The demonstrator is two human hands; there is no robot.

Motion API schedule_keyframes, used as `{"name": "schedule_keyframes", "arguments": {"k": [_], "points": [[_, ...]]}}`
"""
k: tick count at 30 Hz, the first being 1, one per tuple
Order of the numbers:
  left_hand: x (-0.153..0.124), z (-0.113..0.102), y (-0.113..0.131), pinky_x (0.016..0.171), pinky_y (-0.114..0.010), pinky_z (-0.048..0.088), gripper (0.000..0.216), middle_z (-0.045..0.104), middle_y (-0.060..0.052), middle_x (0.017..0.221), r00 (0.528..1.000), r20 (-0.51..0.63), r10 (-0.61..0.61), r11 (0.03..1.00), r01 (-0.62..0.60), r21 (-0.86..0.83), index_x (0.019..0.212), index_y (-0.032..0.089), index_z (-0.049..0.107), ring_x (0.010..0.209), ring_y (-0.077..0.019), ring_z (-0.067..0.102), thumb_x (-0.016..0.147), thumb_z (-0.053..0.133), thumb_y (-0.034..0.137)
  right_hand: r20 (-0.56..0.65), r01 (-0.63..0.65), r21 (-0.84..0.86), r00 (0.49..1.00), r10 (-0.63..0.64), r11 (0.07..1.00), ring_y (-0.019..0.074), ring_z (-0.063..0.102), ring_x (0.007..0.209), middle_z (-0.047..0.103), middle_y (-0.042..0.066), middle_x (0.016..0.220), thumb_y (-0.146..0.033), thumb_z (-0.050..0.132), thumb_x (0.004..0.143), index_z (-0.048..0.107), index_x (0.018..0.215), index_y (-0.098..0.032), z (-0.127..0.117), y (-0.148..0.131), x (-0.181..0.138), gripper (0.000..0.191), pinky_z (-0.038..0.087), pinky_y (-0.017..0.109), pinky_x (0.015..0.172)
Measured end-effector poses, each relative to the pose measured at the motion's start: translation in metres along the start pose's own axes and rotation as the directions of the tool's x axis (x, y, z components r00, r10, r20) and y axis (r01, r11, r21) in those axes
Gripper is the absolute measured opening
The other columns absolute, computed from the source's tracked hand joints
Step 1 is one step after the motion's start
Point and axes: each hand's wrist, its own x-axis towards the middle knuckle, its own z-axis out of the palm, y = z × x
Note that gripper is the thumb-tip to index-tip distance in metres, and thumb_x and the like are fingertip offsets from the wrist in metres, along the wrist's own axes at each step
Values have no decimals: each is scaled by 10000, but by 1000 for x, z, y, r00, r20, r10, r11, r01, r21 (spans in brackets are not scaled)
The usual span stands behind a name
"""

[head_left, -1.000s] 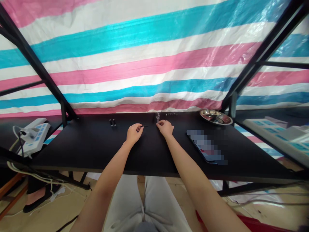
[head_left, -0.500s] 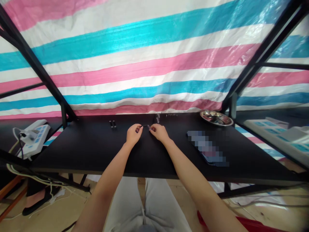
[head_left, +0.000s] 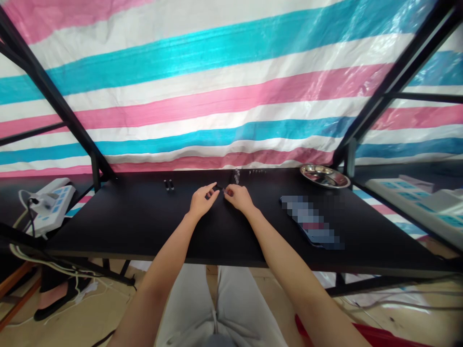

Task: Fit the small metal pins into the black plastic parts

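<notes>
Both my hands meet over the middle of a black table (head_left: 144,226). My left hand (head_left: 201,200) pinches a small dark part between thumb and fingers, its forefinger pointing right. My right hand (head_left: 237,196) is closed in a pinch on another tiny piece, its fingertips almost touching the left hand's. What exactly each holds is too small to name. Just behind them stands a small clear object (head_left: 236,176) beside a row of tiny dark bits (head_left: 257,171). Two short black cylinders (head_left: 168,185) stand to the left.
A steel dish (head_left: 324,175) sits at the back right corner, with a blurred flat device (head_left: 311,225) in front of it. A white power strip (head_left: 50,200) with cables lies left. Black frame bars rise on both sides before a striped tarp.
My right hand has drawn back from the clear object and moved left to meet my left hand. The left forefinger has stretched out towards it.
</notes>
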Motion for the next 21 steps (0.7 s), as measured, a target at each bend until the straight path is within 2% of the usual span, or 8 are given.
{"name": "schedule_keyframes", "arguments": {"k": [4, 6, 12, 21], "points": [[-3, 1, 2, 689, -226, 470, 470, 634, 26, 754, 974, 225, -41, 999, 42, 2, 1243, 232, 505, 623, -84, 528, 794, 531, 368, -2, -4, 21, 1000, 4, 1000, 123, 523, 652, 586, -13, 679, -222, 543, 728, 554, 717, -193, 0, 0, 0, 33, 333, 234, 652], [-3, 3, 0, 670, -219, 469, 452, 631, 31, 738, 964, 258, -62, 997, 70, -22, 1232, 234, 516, 601, -79, 525, 794, 527, 347, -5, 0, 36, 1000, 0, 999, 122, 519, 644, 575, -17, 666, -221, 546, 724, 551, 724, -193, 1, 1, 0, 28, 336, 229, 639], [-2, 11, -10, 638, -224, 477, 323, 642, -5, 733, 979, 136, -155, 974, 174, -142, 1027, 177, 639, 585, -81, 527, 765, 560, 348, -7, 39, 94, 999, -38, 995, 109, 493, 597, 546, -26, 631, -235, 538, 727, 544, 723, -193, 3, -3, 0, 43, 331, 218, 595], [0, 12, -12, 548, -214, 416, 279, 595, 2, 624, 954, 100, -283, 920, 299, -255, 780, 146, 657, 534, -81, 481, 672, 630, 401, -3, 121, 117, 993, -121, 986, 101, 430, 553, 511, -24, 611, -237, 515, 725, 511, 669, -193, 6, -20, -4, 71, 299, 217, 542]]}}
